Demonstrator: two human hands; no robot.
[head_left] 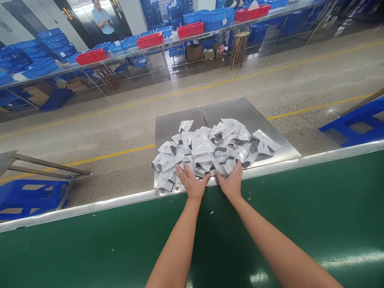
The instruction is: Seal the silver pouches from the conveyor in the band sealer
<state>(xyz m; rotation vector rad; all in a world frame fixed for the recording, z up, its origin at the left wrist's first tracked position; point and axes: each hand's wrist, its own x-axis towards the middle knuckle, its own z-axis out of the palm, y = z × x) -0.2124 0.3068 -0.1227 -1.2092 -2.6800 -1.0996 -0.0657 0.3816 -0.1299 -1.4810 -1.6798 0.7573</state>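
A heap of white plastic pouches (210, 146), each with a dark item showing inside, lies on a steel plate (228, 112). The plate's two panels meet in a seam behind the heap. My left hand (192, 181) rests on the near edge of the heap with its fingers spread. My right hand (231, 182) lies flat against the same edge a little to the right, its fingers also apart. Neither hand clearly grips a pouch. Both forearms reach out over a green conveyor belt (192, 240).
A metal rail (300, 163) edges the belt. Blue plastic stands (354, 124) sit on the speckled floor at both sides. Beyond a yellow line, a long steel table (162, 50) carries blue and red crates (91, 57). A person (102, 22) stands in the far background.
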